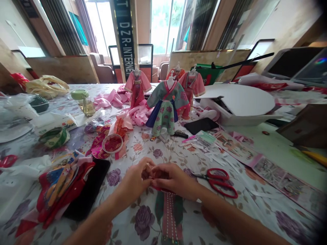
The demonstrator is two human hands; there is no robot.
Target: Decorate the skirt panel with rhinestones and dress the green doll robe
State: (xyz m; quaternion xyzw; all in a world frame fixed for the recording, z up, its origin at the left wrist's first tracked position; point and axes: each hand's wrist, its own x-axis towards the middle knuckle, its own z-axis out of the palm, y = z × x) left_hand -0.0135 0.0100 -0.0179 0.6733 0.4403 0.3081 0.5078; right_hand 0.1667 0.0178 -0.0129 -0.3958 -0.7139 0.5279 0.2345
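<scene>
My left hand (141,175) and my right hand (175,178) meet in the middle of the table, fingers closed together on the red top edge of a small doll garment (170,217). Its green and pink panels hang towards me, with strings of white beads down the front. The fingertips and what lies between them are partly hidden. Red-handled scissors (221,182) lie just right of my right hand. Beyond both hands stands a doll-sized dress form in a green robe (166,102), its skirt pale green over blue.
Pink and red robes on stands (136,88) are behind. A black phone (88,190) and colourful cloth scraps (62,183) lie left, near a roll of green tape (54,137). Packets of trinkets (277,173) and a white round board (247,98) are on the right.
</scene>
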